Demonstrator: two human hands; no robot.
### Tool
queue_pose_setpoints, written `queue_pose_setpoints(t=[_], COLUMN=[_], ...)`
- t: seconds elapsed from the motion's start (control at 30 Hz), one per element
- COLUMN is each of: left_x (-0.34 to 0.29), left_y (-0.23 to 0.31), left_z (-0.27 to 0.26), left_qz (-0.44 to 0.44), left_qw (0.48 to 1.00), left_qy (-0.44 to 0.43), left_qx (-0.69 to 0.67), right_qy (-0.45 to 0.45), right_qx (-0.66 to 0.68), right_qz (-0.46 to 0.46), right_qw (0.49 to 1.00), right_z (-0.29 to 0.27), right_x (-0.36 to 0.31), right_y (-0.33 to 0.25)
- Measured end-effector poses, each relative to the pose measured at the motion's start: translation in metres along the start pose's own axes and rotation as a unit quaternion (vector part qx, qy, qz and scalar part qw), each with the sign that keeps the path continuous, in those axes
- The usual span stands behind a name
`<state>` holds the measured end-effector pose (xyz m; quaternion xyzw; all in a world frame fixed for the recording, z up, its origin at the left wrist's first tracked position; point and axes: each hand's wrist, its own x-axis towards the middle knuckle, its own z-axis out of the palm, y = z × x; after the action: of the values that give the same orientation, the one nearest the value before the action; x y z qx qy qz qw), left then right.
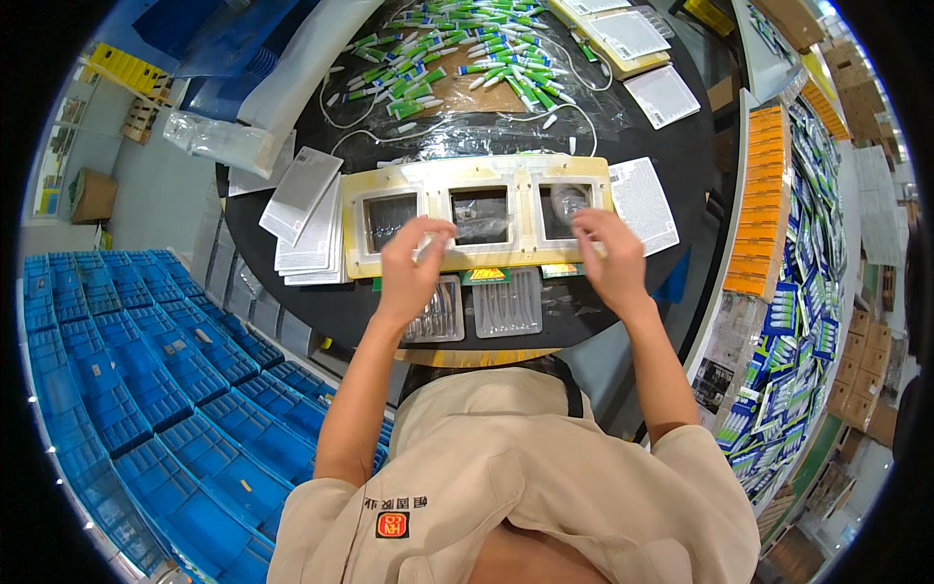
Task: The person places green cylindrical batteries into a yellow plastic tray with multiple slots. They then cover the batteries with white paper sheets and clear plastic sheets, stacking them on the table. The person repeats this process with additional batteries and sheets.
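Observation:
A pale yellow frame-like fixture [491,255] with three white-rimmed rectangular windows lies on the black round table before me. My left hand [413,265] is above it, between the left and middle windows, fingers bent toward the thumb. Over the right window is my right hand [615,258], its fingers also bent inward and slightly smeared. Something clear and rounded [570,206] shows blurred in that window, close to the right fingertips. Whatever either hand grips is too faint to make out. Two clear trays [508,304] holding slim pieces lie at the fixture's near edge, with green cards.
White printed cards are stacked left [304,209] and right [642,206] of the fixture. Many green-and-white tubes [496,63] heap at the table's far side, with a white cable around them. Blue bins [185,360] stand lower left; orange boxes [757,209] and packed goods fill the right.

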<state>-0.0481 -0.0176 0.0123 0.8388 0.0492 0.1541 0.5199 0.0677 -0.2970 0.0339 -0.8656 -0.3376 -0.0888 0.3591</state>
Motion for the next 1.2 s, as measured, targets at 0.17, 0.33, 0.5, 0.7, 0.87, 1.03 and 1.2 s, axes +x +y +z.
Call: queue_pose_setpoints(t=[0.17, 0.33, 0.5, 0.7, 0.87, 1.03, 1.2], left_x=[0.011, -0.013, -0.045, -0.055, -0.046, -0.041, -0.04], left_y=[0.011, 0.014, 0.008, -0.001, 0.004, 0.014, 0.023], left_z=[-0.01, 0.012, 0.024, 0.035, 0.043, 0.053, 0.066], left_qz=[-0.217, -0.267, -0.278, -0.286, -0.284, -0.285, -0.356], left_qw=[0.81, 0.696, 0.675, 0.603, 0.518, 0.426, 0.38], left_qy=[-0.014, -0.121, -0.101, -0.075, -0.079, -0.102, -0.107], left_qx=[-0.544, -0.655, -0.676, -0.741, -0.803, -0.853, -0.847], right_qy=[-0.071, -0.012, 0.236, 0.193, -0.094, -0.268, -0.177], right_qx=[0.115, 0.327, 0.496, 0.328, -0.118, -0.058, 0.006], right_qz=[0.311, 0.488, 0.499, 0.418, 0.002, -0.054, 0.009], right_qw=[0.941, 0.809, 0.67, 0.825, 0.989, 0.96, 0.984], right_z=[-0.04, 0.037, 0.108, 0.101, 0.069, 0.03, 0.004], right_x=[0.032, 0.051, 0.059, 0.038, -0.007, -0.015, 0.003], right_y=[0.002, 0.045, 0.057, 0.046, 0.049, 0.069, 0.042])
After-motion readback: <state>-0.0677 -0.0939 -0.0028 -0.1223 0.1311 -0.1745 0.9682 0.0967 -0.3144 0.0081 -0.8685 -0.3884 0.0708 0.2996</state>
